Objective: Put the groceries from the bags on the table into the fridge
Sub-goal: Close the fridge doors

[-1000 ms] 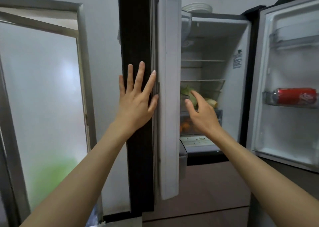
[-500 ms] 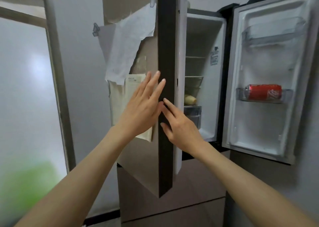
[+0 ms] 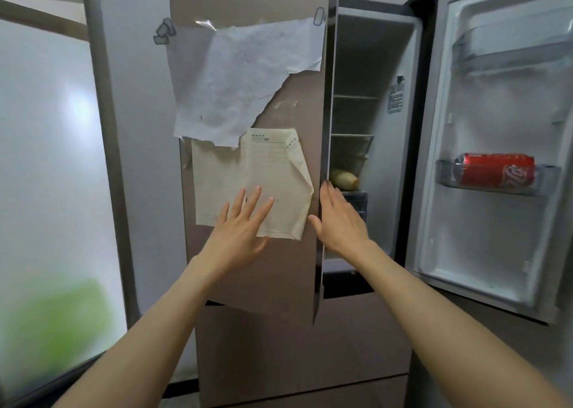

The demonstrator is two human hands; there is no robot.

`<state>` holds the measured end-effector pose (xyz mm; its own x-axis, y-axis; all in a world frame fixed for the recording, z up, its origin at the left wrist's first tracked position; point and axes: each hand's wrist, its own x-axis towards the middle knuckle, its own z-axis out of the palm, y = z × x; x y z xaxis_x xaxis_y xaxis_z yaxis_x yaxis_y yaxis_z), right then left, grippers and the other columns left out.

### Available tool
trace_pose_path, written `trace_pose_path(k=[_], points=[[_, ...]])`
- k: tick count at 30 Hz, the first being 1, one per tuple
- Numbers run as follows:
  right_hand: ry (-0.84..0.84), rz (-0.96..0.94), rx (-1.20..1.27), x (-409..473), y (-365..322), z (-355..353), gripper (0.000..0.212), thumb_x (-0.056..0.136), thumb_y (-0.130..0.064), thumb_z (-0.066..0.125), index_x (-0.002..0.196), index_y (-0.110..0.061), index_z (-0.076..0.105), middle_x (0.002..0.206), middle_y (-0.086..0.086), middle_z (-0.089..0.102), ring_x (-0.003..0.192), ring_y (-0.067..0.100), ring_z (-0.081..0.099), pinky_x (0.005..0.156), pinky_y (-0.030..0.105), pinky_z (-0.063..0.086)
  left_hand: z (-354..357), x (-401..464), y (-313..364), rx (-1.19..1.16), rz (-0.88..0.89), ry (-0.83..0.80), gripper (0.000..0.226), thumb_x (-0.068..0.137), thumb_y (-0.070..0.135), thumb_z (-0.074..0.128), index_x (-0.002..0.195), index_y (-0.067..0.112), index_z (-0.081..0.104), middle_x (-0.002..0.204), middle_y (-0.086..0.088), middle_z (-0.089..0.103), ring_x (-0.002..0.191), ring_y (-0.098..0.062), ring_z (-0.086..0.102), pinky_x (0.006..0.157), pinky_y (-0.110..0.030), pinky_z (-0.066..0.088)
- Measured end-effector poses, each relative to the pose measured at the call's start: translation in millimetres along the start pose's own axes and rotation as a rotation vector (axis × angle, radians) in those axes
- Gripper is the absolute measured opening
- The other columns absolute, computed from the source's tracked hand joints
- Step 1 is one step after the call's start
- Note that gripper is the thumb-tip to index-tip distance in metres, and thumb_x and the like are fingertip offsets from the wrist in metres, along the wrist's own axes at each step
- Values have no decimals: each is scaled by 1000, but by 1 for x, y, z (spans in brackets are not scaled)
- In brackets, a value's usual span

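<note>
Now | left hand [image 3: 238, 237] flat, fingers straight and spread, on the yellowed sheet [image 3: 263, 184] | left fridge door [image 3: 254, 103] has swung nearly shut since a second ago | right hand [image 3: 339, 221] flat at its edge, holding nothing | groceries [image 3: 343, 179] just beyond its fingertips; right door [image 3: 496, 134] open, so loading looks finished.

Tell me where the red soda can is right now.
In the head view the red soda can lies on its side in the middle shelf of the open right fridge door, right of both hands.
</note>
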<state>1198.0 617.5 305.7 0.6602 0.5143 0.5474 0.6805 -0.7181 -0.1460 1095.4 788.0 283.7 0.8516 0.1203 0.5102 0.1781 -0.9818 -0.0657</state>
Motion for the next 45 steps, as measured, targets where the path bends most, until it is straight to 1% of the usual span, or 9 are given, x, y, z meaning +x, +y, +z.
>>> trace_pose_path(k=[5, 8, 12, 16, 21, 31, 37, 41, 45], points=[[-27, 66, 109, 31, 28, 24, 71, 96, -43, 40, 149, -20, -2, 158, 5, 1, 145, 23, 2, 116, 45, 15, 4, 37, 0, 37, -26, 94, 73, 95, 38, 42, 146, 32, -10, 154, -3, -25, 140, -26, -24, 114, -47, -8], [-33, 101, 70, 45, 49, 43, 66, 96, -44, 37, 149, -25, 3, 158, 5, -2, 145, 23, -1, 116, 44, 10, 15, 61, 0, 62, 10, 177, 74, 94, 41, 43, 146, 32, -9, 154, -4, -24, 139, -27, -27, 112, -50, -11], [-22, 168, 173, 60, 63, 67, 67, 95, -51, 34, 149, -26, 3, 158, 4, -3, 145, 20, -4, 116, 43, 1, 36, 89, -6, 70, 19, 231, 80, 90, 47, 48, 146, 34, -7, 150, -1, -29, 135, -27, -31, 110, -60, -9], [-18, 149, 127, 74, 79, 71, 75, 91, -57, 37, 149, -26, 1, 158, 2, -8, 145, 18, -8, 115, 43, -6, 60, 107, -14, 45, 20, 282, 98, 74, 51, 67, 147, 31, 3, 155, -3, -16, 140, -32, -21, 102, -69, -8], [-17, 104, 73, 84, 87, 68, 81, 89, -58, 40, 149, -24, -2, 157, 2, -12, 144, 17, -12, 115, 44, -9, 75, 116, -16, 57, 45, 374, 107, 66, 51, 73, 146, 32, 6, 155, -2, -9, 141, -35, -15, 97, -69, -12], [7, 139, 121, 99, 92, 87, 79, 90, -59, 38, 149, -21, 4, 158, 3, -4, 145, 18, -9, 115, 45, -6, 81, 125, -14, 70, -11, 389, 102, 68, 51, 71, 146, 33, 7, 155, 1, -9, 141, -33, -17, 97, -68, -14], [-24, 212, 53, 106, 87, 96, 76, 91, -60, 30, 149, -20, 2, 158, 5, -4, 145, 21, -8, 115, 49, -6, 87, 133, -7, 102, -91, 357, 107, 64, 50, 75, 146, 31, 9, 155, -2, -2, 140, -32, -22, 97, -72, -7], [-17, 193, 69, 105, 85, 97, 74, 93, -58, 29, 149, -20, 0, 158, 5, -6, 145, 21, -10, 114, 49, -8, 82, 133, -8, 112, -81, 345, 102, 65, 48, 76, 146, 28, 17, 156, -5, 5, 142, -35, -12, 95, -74, -3], [91, 100, 15, 89, 91, 82, 70, 95, -53, 31, 149, -22, 0, 158, 4, -6, 144, 19, -11, 114, 44, -11, 72, 126, 6, 16, -128, 369, 73, 82, 33, 64, 144, 25, 27, 157, -8, 11, 142, -35, -8, 99, -72, -3]])
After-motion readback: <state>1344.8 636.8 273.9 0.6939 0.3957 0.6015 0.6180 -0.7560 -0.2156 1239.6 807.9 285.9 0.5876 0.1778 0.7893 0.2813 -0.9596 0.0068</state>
